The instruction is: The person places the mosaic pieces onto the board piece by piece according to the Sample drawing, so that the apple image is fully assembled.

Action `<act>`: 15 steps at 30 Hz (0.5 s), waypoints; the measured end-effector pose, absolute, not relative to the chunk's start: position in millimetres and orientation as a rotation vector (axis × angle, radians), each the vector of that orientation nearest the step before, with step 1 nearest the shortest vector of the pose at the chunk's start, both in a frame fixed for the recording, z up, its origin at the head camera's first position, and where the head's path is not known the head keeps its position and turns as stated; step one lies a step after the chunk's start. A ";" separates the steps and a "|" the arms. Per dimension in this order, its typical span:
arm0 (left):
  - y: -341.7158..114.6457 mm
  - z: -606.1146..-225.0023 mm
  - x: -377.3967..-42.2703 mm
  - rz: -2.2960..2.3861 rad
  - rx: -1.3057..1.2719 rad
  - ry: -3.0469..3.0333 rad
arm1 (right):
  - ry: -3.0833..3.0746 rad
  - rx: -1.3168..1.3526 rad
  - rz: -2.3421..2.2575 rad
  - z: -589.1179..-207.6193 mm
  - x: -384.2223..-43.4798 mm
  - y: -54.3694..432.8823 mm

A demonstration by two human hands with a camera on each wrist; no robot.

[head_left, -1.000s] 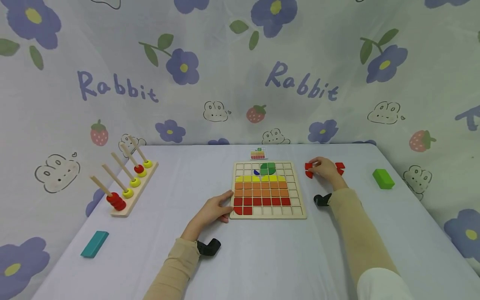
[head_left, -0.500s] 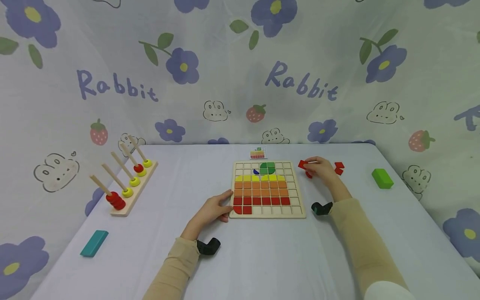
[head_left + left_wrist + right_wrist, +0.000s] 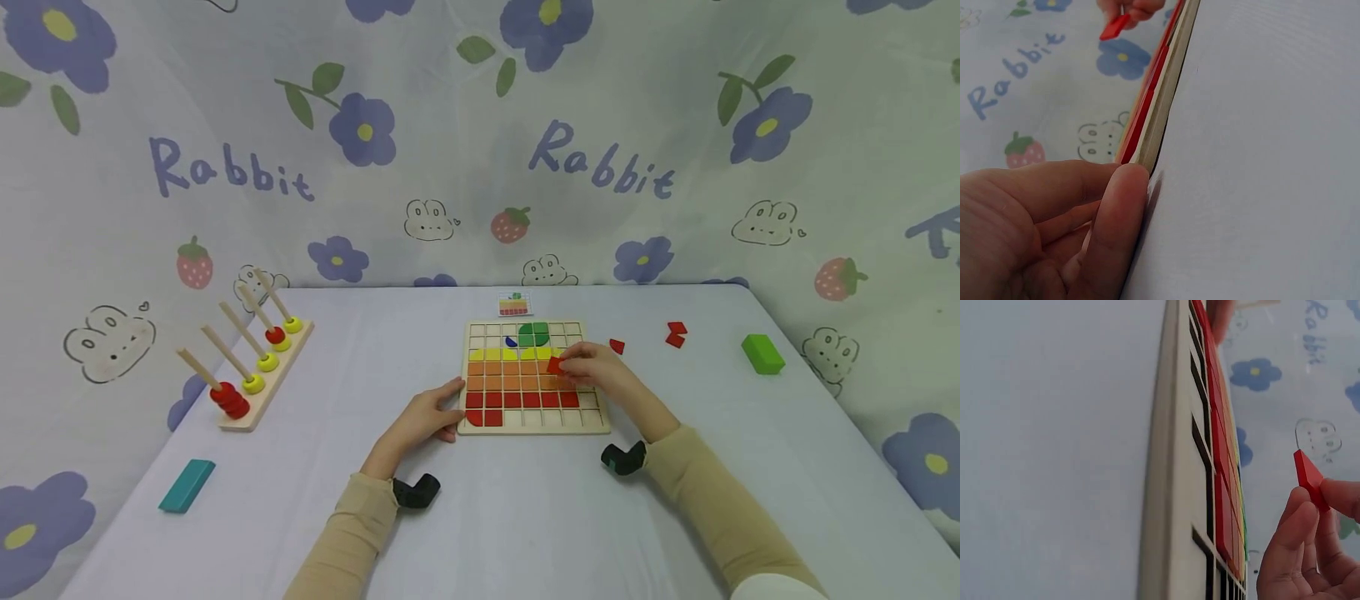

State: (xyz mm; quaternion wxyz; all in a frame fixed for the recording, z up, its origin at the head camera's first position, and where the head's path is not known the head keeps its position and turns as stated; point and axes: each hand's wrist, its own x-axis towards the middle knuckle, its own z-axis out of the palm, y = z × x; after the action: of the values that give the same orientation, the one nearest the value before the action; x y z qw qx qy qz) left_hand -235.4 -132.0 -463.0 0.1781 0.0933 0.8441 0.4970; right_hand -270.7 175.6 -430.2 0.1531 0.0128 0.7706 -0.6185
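Note:
My right hand (image 3: 600, 369) pinches a red square tile (image 3: 556, 366) between thumb and fingers, above the wooden grid board (image 3: 592, 423). The right wrist view shows the pinched red tile (image 3: 1310, 478) tilted, apart from the board. My left hand (image 3: 420, 418) touches the board's left edge with index finger and thumb; in the left wrist view the thumb (image 3: 1119, 206) lies against the near corner. Green, blue, yellow, orange and red tiles fill part of the grid. The bottom row has two red tiles (image 3: 484, 417) at its left end.
Loose red tiles (image 3: 617, 347) lie right of the board. A picture card (image 3: 514, 304) lies behind it. A peg stand (image 3: 266, 375) with red and yellow rings is at left. A teal block (image 3: 187, 486) and a green block (image 3: 763, 354) lie near the sides.
My right hand has picked up a red tile from the loose ones at right and carried it left over the board. The left hand stays at the board's edge.

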 end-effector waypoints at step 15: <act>-130.7 -463.0 -235.5 1.419 0.251 2.393 | 2.501 -0.349 -1.284 -442.0 -242.9 115.4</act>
State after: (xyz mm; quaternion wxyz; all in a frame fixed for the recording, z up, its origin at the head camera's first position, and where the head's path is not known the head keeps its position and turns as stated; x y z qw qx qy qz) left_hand -235.5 -130.7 -463.0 0.1730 0.0884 0.8438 0.5003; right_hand -242.9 115.4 -442.0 0.1537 -0.1217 0.8723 -0.4479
